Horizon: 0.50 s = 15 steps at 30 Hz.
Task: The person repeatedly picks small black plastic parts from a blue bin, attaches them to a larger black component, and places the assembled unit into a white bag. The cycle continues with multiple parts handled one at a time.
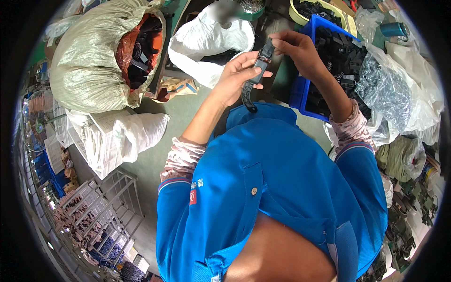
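Note:
In front of my chest, my left hand (232,81) is closed round a black plastic part with a long curved handle (247,94). The handle hangs below the fingers, its lower end near my blue shirt. The thumb lies along the part's body. My right hand (300,50) pinches the upper end of the same part, thumb and forefinger together. Fingers hide some of the body, and its exact kind I cannot make out. Just right of the hands stands a blue crate (297,94) holding many black plastic pieces (336,54) and some coil springs.
An open white sack (181,47) with black pieces stands beyond my left hand. A large woven sack (84,61) sits at far left, above a white plastic crate (96,141). Clear bagged springs (385,89) lie right of the blue crate. A yellow basin (298,16) stands behind it.

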Motion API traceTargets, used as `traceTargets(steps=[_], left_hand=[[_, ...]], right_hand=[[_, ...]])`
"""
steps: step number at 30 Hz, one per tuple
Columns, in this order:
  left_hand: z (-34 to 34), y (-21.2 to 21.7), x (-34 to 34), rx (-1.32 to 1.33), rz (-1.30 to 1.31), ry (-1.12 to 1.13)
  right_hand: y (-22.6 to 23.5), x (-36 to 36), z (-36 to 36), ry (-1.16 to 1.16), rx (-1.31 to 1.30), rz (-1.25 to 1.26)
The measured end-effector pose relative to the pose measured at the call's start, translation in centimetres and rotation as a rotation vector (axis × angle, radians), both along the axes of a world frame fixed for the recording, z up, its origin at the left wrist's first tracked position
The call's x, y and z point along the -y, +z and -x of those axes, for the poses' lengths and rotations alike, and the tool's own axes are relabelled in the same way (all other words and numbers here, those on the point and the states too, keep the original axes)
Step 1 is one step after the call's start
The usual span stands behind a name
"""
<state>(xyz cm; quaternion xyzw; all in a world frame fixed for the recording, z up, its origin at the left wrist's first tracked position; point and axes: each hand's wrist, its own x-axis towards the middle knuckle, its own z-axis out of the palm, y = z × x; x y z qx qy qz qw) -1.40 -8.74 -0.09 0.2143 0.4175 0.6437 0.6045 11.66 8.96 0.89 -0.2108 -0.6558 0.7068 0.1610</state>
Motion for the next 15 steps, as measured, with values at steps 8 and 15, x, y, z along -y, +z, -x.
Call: traceTargets(steps=[8, 15], left_hand=[[0.2, -0.1, -0.9, -0.019, -0.01, -0.028], [-0.6, -0.2, -2.0, -0.72, 0.128, 0.131]], right_hand=[[-0.2, 1.0, -0.1, -0.015, -0.01, -0.083], [-0.6, 1.6, -0.8, 0.02, -0.054, 0.063]])
